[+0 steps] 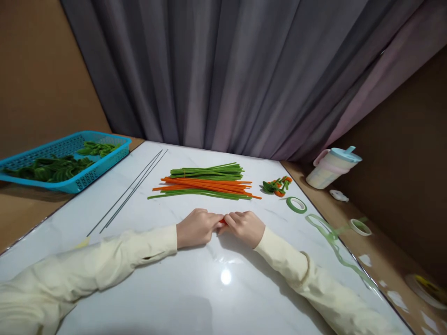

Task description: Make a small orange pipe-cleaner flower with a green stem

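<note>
My left hand (pixel 197 227) and my right hand (pixel 245 227) meet above the white tabletop, fingers closed together. Pinched between their fingertips is an orange pipe cleaner (pixel 222 221), mostly hidden, with only a small red-orange bit showing. Just beyond my hands lie orange pipe cleaners (pixel 209 185) in a loose row. A bundle of green pipe cleaners (pixel 207 171) sits behind them, and a few more green pipe cleaners (pixel 202 192) lie in front. To the right rests a small cluster of orange flowers with green leaves (pixel 278 186).
A blue basket (pixel 75 185) of green leaf pieces stands at the left. Thin dark wires (pixel 131 188) lie near it. At the right are a roll of green tape (pixel 296 205), a loose green ribbon (pixel 337 249), a white roll (pixel 360 227) and a lidded cup (pixel 330 170).
</note>
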`<action>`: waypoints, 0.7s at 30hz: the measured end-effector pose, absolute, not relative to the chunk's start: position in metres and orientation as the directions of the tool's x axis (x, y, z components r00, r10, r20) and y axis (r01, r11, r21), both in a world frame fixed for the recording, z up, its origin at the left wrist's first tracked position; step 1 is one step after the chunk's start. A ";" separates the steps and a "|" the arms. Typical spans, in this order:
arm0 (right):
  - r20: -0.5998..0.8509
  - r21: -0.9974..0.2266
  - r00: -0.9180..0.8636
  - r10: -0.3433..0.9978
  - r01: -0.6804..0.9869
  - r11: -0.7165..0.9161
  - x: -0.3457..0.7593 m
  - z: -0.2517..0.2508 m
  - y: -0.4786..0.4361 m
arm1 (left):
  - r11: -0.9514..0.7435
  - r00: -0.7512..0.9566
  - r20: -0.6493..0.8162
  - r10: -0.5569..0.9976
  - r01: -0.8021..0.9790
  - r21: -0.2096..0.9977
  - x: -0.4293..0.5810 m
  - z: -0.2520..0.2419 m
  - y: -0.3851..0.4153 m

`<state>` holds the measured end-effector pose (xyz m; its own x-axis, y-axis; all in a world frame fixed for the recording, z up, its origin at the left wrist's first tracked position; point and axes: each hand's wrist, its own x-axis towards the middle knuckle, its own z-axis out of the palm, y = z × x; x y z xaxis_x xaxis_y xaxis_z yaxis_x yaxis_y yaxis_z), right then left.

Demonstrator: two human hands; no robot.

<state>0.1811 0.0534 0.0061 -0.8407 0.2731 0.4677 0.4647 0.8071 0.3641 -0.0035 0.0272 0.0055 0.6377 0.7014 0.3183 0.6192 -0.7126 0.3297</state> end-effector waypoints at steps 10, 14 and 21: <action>0.432 0.037 -0.679 0.594 0.671 0.740 0.189 -0.004 0.050 | -0.733 0.708 0.620 0.338 0.611 -0.297 -0.013 -0.004 0.035; 0.459 0.019 -0.664 0.591 0.672 0.741 0.198 -0.010 0.052 | -0.706 0.710 0.610 0.352 0.629 -0.326 -0.015 -0.005 0.039; 0.599 0.158 -0.674 0.433 0.629 0.761 0.202 -0.009 0.051 | -0.703 0.592 0.643 0.487 0.702 -0.113 -0.012 0.000 0.037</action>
